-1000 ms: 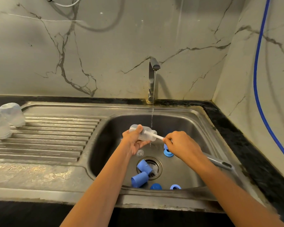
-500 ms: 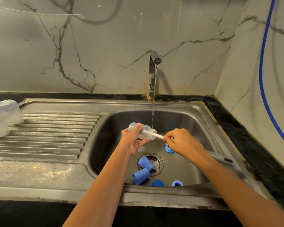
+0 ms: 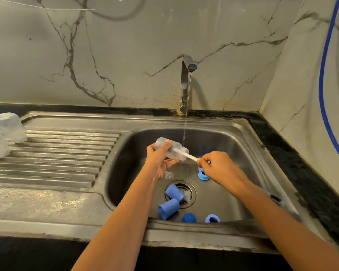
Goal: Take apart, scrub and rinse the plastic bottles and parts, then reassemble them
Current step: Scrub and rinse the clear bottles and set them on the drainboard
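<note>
Over the sink (image 3: pixel 243 126), the left hand (image 3: pixel 159 161) grips a clear plastic bottle (image 3: pixel 171 149) held sideways, while the right hand (image 3: pixel 217 169) pinches the white handle of a brush (image 3: pixel 191 157) pushed into its mouth. Water from the tap (image 3: pixel 186 75) falls just beside the bottle (blue caps (image 3: pixel 168 209) lie below, around the drain (image 3: pixel 192 189)).

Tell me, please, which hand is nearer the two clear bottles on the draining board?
Left. The left hand, holding a bottle over the sink, is right of those clear bottles; the right hand, pinching the brush handle, is even farther right.
</note>
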